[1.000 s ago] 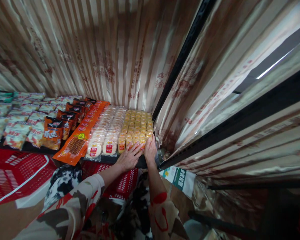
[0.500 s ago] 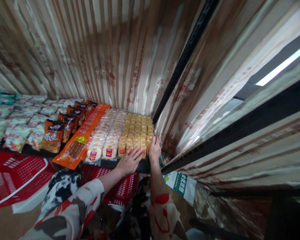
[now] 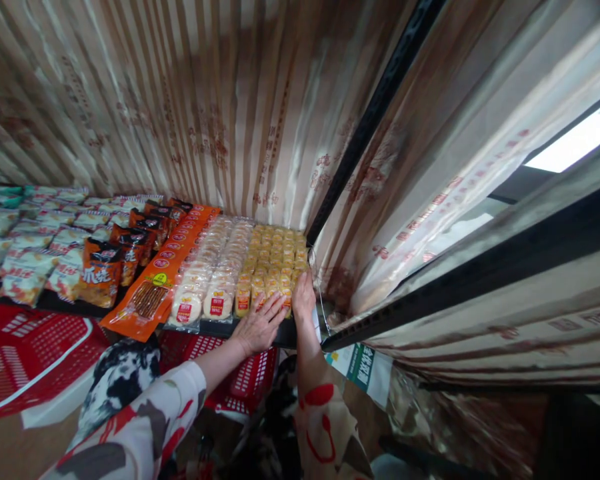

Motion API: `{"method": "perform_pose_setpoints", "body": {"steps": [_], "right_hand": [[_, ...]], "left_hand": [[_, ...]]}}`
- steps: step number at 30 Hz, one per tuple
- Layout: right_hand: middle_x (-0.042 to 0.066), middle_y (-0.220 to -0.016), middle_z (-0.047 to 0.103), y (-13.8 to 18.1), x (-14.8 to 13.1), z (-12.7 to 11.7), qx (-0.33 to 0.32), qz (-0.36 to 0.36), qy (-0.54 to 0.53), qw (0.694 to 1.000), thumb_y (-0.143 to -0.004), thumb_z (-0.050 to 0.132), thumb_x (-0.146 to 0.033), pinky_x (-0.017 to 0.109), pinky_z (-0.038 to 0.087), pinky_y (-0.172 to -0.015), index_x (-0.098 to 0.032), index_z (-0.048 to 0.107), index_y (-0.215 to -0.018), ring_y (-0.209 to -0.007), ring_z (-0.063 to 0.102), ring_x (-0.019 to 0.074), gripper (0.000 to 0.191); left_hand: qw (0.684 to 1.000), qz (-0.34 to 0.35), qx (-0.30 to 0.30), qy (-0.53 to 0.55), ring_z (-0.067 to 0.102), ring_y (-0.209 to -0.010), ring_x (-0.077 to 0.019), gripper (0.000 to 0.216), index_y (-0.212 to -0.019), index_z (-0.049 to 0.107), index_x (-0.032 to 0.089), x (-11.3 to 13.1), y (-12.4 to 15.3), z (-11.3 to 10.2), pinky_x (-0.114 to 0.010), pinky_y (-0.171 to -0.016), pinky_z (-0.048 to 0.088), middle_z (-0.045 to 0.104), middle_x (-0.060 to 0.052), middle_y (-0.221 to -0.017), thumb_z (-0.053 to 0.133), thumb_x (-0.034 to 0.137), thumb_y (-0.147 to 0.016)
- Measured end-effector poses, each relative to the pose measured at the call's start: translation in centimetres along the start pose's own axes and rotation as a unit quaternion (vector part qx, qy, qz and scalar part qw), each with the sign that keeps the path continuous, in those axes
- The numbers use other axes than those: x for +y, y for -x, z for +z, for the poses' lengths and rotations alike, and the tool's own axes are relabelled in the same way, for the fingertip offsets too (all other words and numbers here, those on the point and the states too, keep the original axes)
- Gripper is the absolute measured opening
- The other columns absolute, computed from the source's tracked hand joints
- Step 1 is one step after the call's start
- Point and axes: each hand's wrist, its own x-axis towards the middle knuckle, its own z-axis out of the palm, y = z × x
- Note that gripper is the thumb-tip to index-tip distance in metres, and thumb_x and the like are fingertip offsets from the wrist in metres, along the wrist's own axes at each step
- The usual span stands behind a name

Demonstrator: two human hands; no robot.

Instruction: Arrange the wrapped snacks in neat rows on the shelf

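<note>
Rows of small yellow-wrapped snack packs stand at the right end of the shelf. My left hand lies across their front, fingers stretched and a little spread over the nearest packs. My right hand is upright against the right side of the block, its fingers straight and its palm turned toward the packs. Just left of the block are clear-wrapped round white biscuits in two rows. Beside those lies a long orange packet that juts over the shelf's front edge.
Orange-black snack bags and white snack bags fill the shelf's left part. Red baskets are below. A black upright post and a printed curtain border the shelf; a thin wire hangs by my right hand.
My right hand has shifted slightly left, along the side of the yellow packs, and the wire beside it shows more. My left hand stays nearly in place. The view has turned slightly.
</note>
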Motion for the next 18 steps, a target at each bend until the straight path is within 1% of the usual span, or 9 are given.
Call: {"method": "perform_pose_setpoints", "body": {"steps": [3, 6, 9, 12, 15, 18], "right_hand": [[0.011, -0.146, 0.039, 0.1, -0.2, 0.0, 0.006, 0.004, -0.005, 1.000, -0.093, 0.018, -0.049, 0.042, 0.027, -0.111, -0.016, 0.036, -0.142, -0.135, 0.035, 0.0240, 0.061], [0.014, -0.147, 0.036, 0.2, -0.4, -0.3, -0.010, 0.003, -0.014, 1.000, -0.092, 0.013, -0.053, 0.042, 0.022, -0.114, -0.011, 0.034, -0.142, -0.138, 0.030, 0.0243, 0.069], [0.016, -0.149, 0.032, 0.3, -0.4, -0.7, -0.024, -0.023, -0.041, 0.999, -0.091, 0.011, -0.055, 0.039, 0.018, -0.116, -0.005, 0.034, -0.141, -0.140, 0.025, 0.0215, 0.074], [0.017, -0.150, 0.027, 0.4, -0.3, -0.8, -0.032, -0.016, -0.062, 0.997, -0.091, 0.010, -0.056, 0.038, 0.014, -0.117, -0.003, 0.031, -0.142, -0.141, 0.021, 0.0193, 0.076], [0.016, -0.152, 0.024, 0.4, 0.0, -0.5, -0.029, -0.005, -0.065, 0.997, -0.090, 0.010, -0.058, 0.039, 0.011, -0.117, -0.005, 0.027, -0.144, -0.142, 0.017, 0.0185, 0.078], [0.015, -0.152, 0.024, 0.3, 0.4, -0.3, -0.020, -0.008, -0.079, 0.997, -0.089, 0.011, -0.062, 0.040, 0.011, -0.117, -0.007, 0.027, -0.144, -0.142, 0.017, 0.0176, 0.079]], "left_hand": [[1.000, -0.005, -0.001, 0.004, 0.016, -0.142, -0.0236, 0.049, -0.138, 0.041, 0.017, 0.1, -0.1, -0.1, -0.049, -0.115, 0.009, 0.026, -0.007, -0.152, 0.039, 0.031, -0.091], [1.000, -0.010, 0.002, 0.010, 0.014, -0.142, -0.0222, 0.050, -0.140, 0.036, 0.016, 0.1, -0.1, 0.0, -0.048, -0.115, 0.009, 0.025, -0.006, -0.153, 0.036, 0.031, -0.092], [1.000, -0.014, 0.004, 0.015, 0.013, -0.143, -0.0218, 0.051, -0.141, 0.035, 0.016, 0.0, 0.1, -0.1, -0.047, -0.115, 0.009, 0.024, -0.006, -0.153, 0.037, 0.031, -0.092], [1.000, -0.015, 0.006, 0.018, 0.014, -0.142, -0.0218, 0.052, -0.141, 0.034, 0.016, -0.1, 0.1, -0.3, -0.047, -0.115, 0.011, 0.024, -0.006, -0.153, 0.038, 0.031, -0.092], [0.999, -0.024, 0.019, 0.017, 0.016, -0.142, -0.0217, 0.051, -0.140, 0.036, 0.017, 0.0, -0.3, -0.6, -0.047, -0.115, 0.013, 0.026, -0.005, -0.152, 0.039, 0.031, -0.092], [0.999, -0.012, 0.035, 0.011, 0.016, -0.142, -0.0212, 0.048, -0.139, 0.039, 0.016, 0.3, -1.6, -0.6, -0.047, -0.115, 0.011, 0.030, -0.005, -0.151, 0.037, 0.030, -0.092]]}}
